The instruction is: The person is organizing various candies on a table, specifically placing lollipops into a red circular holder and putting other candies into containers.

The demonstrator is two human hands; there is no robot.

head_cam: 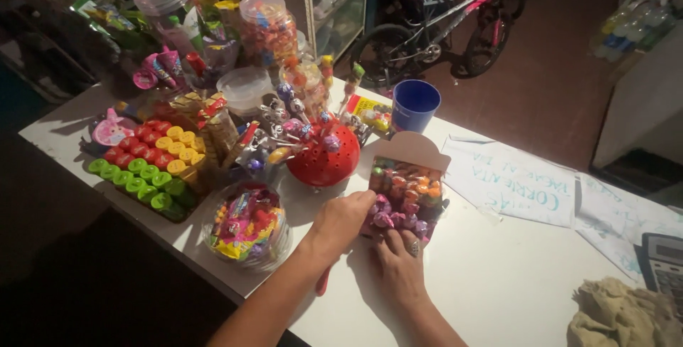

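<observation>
Bare forearms, sleeveless, right hand (400, 265) with seemingly silver ring

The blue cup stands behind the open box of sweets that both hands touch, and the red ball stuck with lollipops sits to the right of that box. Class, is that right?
Not quite. In the head view the red ball sits to the left of the box of sweets, not the right. The rest holds: the blue cup stands behind the box, and the left hand and right hand both touch it.
</observation>
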